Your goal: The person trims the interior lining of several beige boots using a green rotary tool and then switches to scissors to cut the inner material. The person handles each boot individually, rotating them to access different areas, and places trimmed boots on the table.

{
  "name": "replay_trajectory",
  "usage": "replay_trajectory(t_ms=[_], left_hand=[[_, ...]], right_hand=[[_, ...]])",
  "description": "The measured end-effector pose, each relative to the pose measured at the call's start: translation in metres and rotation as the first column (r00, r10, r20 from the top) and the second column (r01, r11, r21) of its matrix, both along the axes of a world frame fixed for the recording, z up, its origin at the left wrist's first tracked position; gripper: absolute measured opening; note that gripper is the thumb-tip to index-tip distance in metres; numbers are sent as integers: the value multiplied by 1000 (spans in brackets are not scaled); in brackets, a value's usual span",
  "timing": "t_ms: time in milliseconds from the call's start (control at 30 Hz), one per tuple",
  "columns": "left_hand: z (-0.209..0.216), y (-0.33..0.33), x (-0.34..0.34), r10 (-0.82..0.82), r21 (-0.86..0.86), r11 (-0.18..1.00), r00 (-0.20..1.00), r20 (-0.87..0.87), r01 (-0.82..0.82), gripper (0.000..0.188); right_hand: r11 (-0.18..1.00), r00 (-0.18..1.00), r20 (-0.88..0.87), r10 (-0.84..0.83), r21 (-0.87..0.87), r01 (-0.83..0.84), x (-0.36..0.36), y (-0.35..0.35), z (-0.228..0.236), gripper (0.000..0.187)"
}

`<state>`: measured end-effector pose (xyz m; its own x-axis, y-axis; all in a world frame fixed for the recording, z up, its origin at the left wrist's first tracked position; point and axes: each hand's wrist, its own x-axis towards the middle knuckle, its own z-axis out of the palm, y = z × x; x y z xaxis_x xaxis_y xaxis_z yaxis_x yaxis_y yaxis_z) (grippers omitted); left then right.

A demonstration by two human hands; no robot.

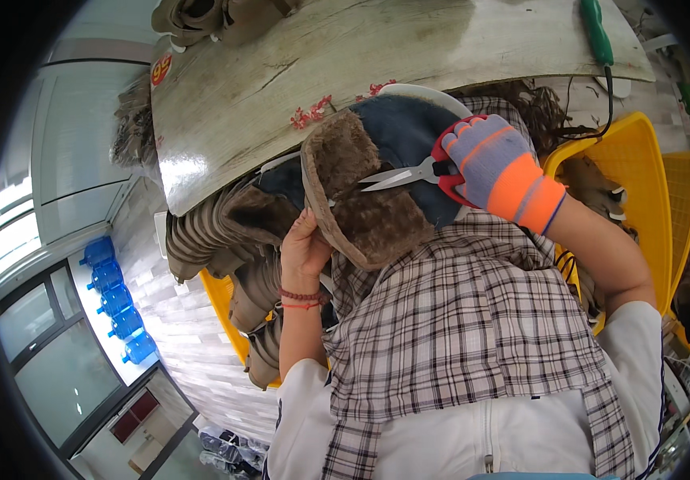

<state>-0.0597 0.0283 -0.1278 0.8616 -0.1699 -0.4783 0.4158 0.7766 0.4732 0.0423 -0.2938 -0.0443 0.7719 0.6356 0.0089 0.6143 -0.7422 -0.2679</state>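
Observation:
My left hand (305, 246), bare with red bracelets at the wrist, grips the near left edge of a fur-lined boot (385, 220). The boot's brown plush lining faces up, with a dark blue smooth part beyond it. My right hand (498, 164), in a grey and orange glove, is closed round the red handles of a pair of scissors (409, 174). The blades are slightly parted and point left, lying over the gap between two patches of plush. Whether they touch the lining, I cannot tell. The left fingertips under the edge are hidden.
A pale wooden table (233, 104) lies ahead, with brown boots (201, 16) at its far edge and a green-handled corded tool (595, 32) at the right. Stacked brown boots (217, 220) stand at the left, near a yellow basket (217, 300). Another yellow basket (641, 172) holds boots on the right.

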Motion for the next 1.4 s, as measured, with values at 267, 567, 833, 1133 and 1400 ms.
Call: replay_trajectory(t_ms=[267, 567, 833, 1133, 1400], left_hand=[[-3, -4, -5, 40, -28, 999, 999, -4, -40, 29], [12, -7, -2, 78, -53, 995, 995, -62, -81, 25], [8, -5, -4, 12, -9, 1000, 1000, 22, -12, 35], [12, -7, -2, -16, -9, 1000, 999, 37, 16, 34], [20, -12, -3, 12, -26, 1000, 1000, -26, -13, 26]], right_hand=[[995, 1000, 11, -12, -96, 13, 4, 1, -1, 26], [990, 977, 162, 140, -48, -134, 4, 21, 4, 26], [986, 978, 143, 151, -89, -139, 5, 33, 8, 20], [974, 991, 33, 132, -189, -123, 4, 35, 14, 18], [981, 988, -55, 144, -121, -150, 2, 15, 20, 27]])
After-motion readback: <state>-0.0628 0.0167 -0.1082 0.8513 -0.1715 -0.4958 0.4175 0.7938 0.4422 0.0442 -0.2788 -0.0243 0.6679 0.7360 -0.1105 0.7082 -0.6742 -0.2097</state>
